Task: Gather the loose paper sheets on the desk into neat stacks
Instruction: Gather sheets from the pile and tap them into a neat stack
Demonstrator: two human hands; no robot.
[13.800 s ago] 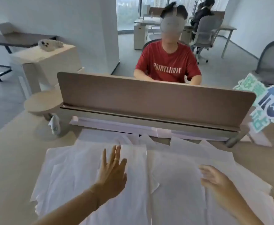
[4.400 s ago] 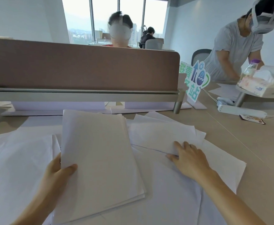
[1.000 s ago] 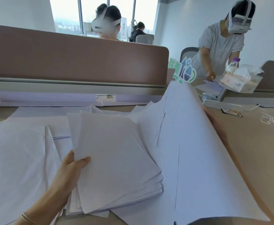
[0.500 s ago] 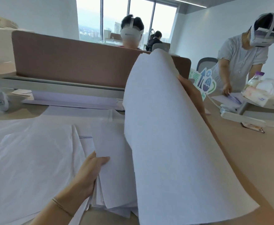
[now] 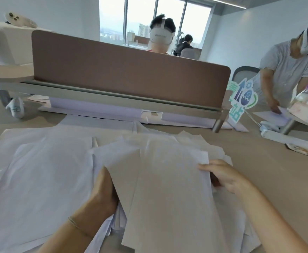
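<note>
**Two hands on one untidy pile of white paper**

Both forearms reach in from the near edge of the pale wooden bench (image 5: 259, 161). The left hand (image 5: 103, 190) lies at the left side of a fanned pile of white paper sheets (image 5: 167, 189); its fingers go under the top sheets and are hidden, so it grips the pile from that side, wrist bent inward, a thin bracelet on the wrist. The right hand (image 5: 222, 176) comes in from the right, thumb on top at the sheets' right edge and fingers curled below, pinching that edge. The pile sits in the middle of the bench, its corners splayed out at the far end and not squared.

More loose white sheets (image 5: 39, 170) lie flat to the left of the pile, overlapping one another and touching it. Behind stands a brown desk divider panel (image 5: 127, 75) on a grey rail, with pale lilac sheets (image 5: 94, 110) lying under it. Beside the panel's right end stands a green and blue cut-out sign (image 5: 242, 101). Further right, a white power strip (image 5: 284, 137) rests on the bench.
</note>
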